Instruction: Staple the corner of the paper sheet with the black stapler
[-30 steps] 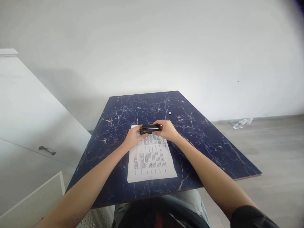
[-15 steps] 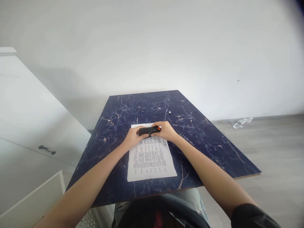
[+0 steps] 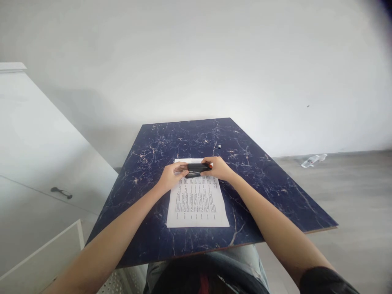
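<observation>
Fingers (image 3: pixel 207 173) of the right hand (image 3: pixel 220 168) are closed around the orange-tipped end of a black stapler (image 3: pixel 196 168), and its opposite end is pinched by the left hand (image 3: pixel 169 177). Its long axis is set crosswise between the two, and it is held over the far part of printed paper (image 3: pixel 197 208) laid on the desk (image 3: pixel 245 163).

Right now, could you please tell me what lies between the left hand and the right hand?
In the head view, a black stapler is between the left hand and the right hand, over the far part of the printed paper.
</observation>
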`<state>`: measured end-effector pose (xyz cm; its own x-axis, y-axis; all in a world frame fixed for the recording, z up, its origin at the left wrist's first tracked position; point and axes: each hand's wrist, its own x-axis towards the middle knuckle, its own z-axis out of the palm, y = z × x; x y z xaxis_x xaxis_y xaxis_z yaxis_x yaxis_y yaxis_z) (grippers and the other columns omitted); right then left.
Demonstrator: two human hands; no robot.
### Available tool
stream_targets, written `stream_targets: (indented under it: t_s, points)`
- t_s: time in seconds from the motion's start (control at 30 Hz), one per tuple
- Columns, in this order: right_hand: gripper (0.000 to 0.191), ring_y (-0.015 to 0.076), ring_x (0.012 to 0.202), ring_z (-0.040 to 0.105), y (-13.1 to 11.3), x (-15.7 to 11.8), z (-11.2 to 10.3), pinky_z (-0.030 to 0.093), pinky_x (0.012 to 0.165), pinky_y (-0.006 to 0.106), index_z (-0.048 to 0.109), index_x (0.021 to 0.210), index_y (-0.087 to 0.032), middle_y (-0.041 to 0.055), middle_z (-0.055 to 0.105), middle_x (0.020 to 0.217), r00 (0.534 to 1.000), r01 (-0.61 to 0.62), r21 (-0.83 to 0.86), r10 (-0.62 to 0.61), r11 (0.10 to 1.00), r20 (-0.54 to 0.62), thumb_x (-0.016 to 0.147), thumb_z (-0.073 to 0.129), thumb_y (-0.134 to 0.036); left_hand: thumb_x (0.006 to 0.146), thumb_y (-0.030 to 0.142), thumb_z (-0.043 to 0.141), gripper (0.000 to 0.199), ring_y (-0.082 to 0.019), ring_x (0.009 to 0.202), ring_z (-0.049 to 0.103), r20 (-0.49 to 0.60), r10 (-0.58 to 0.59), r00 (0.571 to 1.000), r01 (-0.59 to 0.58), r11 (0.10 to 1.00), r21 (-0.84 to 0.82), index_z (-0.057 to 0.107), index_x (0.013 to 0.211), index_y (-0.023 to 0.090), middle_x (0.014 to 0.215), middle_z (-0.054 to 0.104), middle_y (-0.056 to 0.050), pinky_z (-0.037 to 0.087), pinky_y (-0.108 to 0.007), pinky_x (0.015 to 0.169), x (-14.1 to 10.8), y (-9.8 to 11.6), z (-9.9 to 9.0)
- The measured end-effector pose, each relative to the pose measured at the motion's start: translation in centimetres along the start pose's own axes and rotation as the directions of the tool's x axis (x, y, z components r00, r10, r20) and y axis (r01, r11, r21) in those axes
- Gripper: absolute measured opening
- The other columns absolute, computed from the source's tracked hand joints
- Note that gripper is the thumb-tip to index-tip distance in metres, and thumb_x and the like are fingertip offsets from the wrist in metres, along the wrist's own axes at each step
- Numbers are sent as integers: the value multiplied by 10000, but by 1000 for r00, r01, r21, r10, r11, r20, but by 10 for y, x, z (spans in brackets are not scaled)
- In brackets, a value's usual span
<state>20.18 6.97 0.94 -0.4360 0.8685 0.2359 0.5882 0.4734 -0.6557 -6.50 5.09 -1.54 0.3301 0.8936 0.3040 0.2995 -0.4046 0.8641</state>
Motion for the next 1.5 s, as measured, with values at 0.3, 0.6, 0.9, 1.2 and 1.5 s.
stream_targets:
  t_s: [0.3, 0.6, 0.9, 1.2, 1.5]
  points:
    - [419, 206, 898, 671, 12, -6, -31, 540, 731, 310, 715, 1041, -213, 74, 736, 1038, 988, -154, 268, 150, 951, 34, 726, 804, -474, 801, 195, 703, 382, -233, 1027, 710, 35, 14, 999, -13, 1000, -22, 653, 1179, 175, 1098, 726, -106, 596, -433, 940, 0, -5, 0]
    - [481, 147, 523, 529, 36, -5, -31, 454, 492, 270, 586, 615, -201, 45, 629, 613, 784, -273, 465, 475, 842, -400, 811, 648, -636, 849, 168, 598, 264, -197, 978, 706, 8, 38, 999, -38, 999, 17, 655, 1107, 172, 1038, 726, -78, 588, -393, 929, 0, -2, 0]
    - [397, 163, 665, 609, 25, -5, -26, 496, 615, 287, 682, 838, -194, 46, 707, 813, 956, -221, 291, 266, 931, -127, 820, 671, -590, 832, 204, 650, 361, -225, 1037, 693, 150, 39, 988, -64, 985, 161, 630, 1192, 205, 1130, 718, -79, 559, -424, 976, -1, 1, -3]
    - [243, 148, 688, 575, -5, -8, -21, 390, 655, 260, 704, 808, -196, -4, 669, 769, 996, 48, -130, -37, 990, 80, 662, 823, -350, 752, 397, 803, 562, -296, 1055, 678, 218, 1, 976, -72, 945, 319, 613, 1245, 203, 1220, 678, -124, 557, -455, 923, -1, -4, -5]
    - [293, 117, 604, 538, -17, -11, -20, 332, 589, 241, 629, 707, -194, -30, 637, 692, 990, 9, -103, 6, 995, 139, 615, 835, -381, 736, 421, 811, 526, -285, 992, 677, 225, 20, 974, -94, 941, 325, 637, 1182, 202, 1127, 692, -116, 552, -423, 852, -3, 5, -7]
